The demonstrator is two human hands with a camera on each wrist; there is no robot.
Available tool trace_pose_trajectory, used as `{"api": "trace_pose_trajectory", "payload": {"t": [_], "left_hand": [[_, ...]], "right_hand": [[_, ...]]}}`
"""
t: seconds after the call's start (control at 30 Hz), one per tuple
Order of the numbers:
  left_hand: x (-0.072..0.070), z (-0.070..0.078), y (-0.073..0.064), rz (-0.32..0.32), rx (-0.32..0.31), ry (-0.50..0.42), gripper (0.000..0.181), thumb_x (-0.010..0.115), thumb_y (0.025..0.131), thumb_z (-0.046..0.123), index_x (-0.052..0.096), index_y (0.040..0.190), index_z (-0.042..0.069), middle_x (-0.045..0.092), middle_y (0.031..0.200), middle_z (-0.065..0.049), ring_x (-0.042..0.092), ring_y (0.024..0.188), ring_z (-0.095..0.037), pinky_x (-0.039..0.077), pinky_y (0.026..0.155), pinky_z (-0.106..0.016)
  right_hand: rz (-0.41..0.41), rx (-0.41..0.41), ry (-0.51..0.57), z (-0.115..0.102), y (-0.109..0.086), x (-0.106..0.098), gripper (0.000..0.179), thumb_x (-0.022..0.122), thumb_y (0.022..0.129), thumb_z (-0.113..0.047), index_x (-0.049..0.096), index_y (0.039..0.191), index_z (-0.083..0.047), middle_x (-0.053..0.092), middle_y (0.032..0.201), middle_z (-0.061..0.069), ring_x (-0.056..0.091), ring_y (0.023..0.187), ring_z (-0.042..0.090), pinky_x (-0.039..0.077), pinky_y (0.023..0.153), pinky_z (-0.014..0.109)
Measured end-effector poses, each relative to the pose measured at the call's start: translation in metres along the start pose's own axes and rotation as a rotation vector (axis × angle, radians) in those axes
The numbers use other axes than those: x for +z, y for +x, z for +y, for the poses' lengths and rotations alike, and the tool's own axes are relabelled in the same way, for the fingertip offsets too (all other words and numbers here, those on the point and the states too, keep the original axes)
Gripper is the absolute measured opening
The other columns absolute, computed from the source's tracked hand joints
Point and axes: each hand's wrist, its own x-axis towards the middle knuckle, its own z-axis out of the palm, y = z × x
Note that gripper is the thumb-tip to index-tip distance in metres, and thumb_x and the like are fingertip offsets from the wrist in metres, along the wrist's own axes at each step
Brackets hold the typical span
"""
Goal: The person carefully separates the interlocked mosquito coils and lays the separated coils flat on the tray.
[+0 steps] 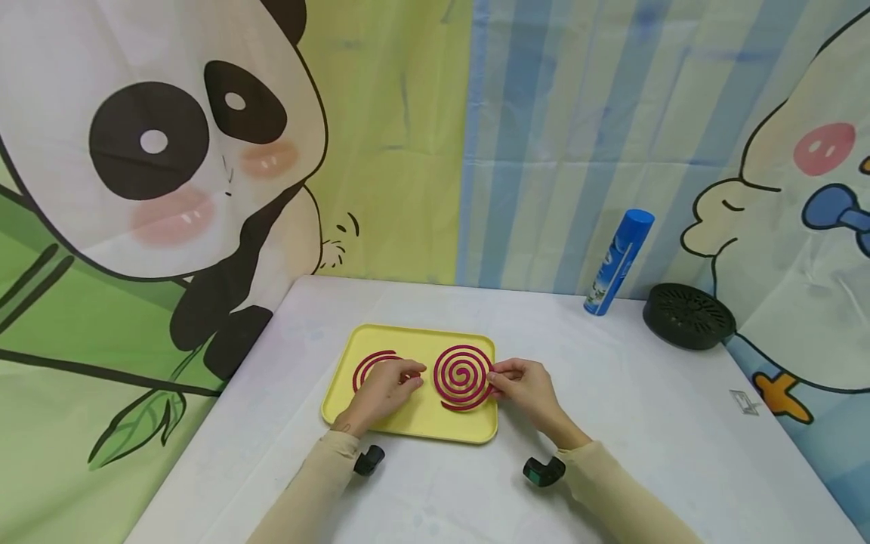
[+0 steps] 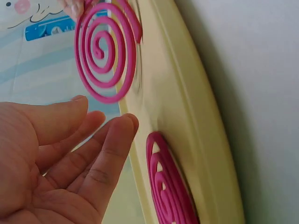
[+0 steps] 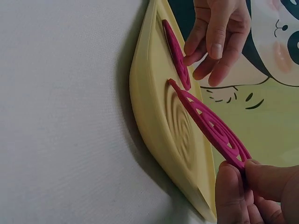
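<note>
A dark pink mosquito coil [image 1: 462, 375] is pinched at its outer edge between the thumb and fingers of my right hand [image 1: 526, 387]. It tilts up over the right part of a yellow tray [image 1: 421, 432], its shadow falling on the tray in the right wrist view. A second mosquito coil [image 2: 168, 186] lies flat on the tray's left part, half covered by my left hand [image 1: 386, 389] in the head view. The left hand hovers there with thumb and fingers apart, nothing between them.
A blue spray can [image 1: 618, 263] stands at the back right of the white table [image 1: 612, 438]. Beside it sits a round black slotted holder [image 1: 689, 316]. Cartoon-printed curtains [image 1: 394, 151] hang behind the table.
</note>
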Motion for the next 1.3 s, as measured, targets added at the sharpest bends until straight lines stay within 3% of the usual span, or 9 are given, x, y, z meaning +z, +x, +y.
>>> {"api": "trace_pose_trajectory", "payload": {"t": [0.33,0.7,1.0,1.3], "left_hand": [[0.007,0.000,0.003,-0.018,-0.094,-0.022,0.029,0.069,0.097,0.012,0.069,0.125,0.003,0.073,0.104,-0.007,0.066,0.095,-0.019,0.058,0.086,-0.040],[0.010,0.001,0.006,-0.045,-0.135,-0.048,0.030,0.068,0.098,0.014,0.068,0.125,0.002,0.074,0.107,-0.009,0.068,0.095,-0.019,0.059,0.084,-0.037],[0.016,0.002,0.008,-0.055,-0.163,-0.048,0.027,0.068,0.098,0.018,0.071,0.122,0.006,0.074,0.107,-0.007,0.068,0.100,-0.020,0.058,0.088,-0.040],[0.018,0.002,0.011,-0.047,-0.200,-0.054,0.026,0.068,0.098,0.021,0.071,0.121,0.009,0.074,0.108,-0.005,0.068,0.097,-0.017,0.058,0.088,-0.038]], "right_hand": [[-0.005,-0.009,-0.033,-0.004,0.002,0.008,0.019,0.079,0.089,-0.011,0.071,0.100,0.002,0.073,0.086,0.013,0.074,0.072,0.023,0.065,0.068,0.034],[0.018,-0.043,-0.107,-0.003,0.006,0.015,0.021,0.082,0.086,-0.013,0.071,0.101,-0.003,0.076,0.079,0.009,0.074,0.065,0.023,0.063,0.061,0.029],[0.012,-0.063,-0.174,-0.004,0.006,0.019,0.016,0.077,0.089,-0.010,0.073,0.102,-0.002,0.075,0.085,0.009,0.073,0.068,0.018,0.063,0.063,0.028],[-0.036,-0.118,-0.381,-0.014,0.005,0.017,0.014,0.070,0.094,-0.012,0.076,0.105,-0.006,0.074,0.087,0.003,0.068,0.074,0.013,0.059,0.066,0.024]]}}
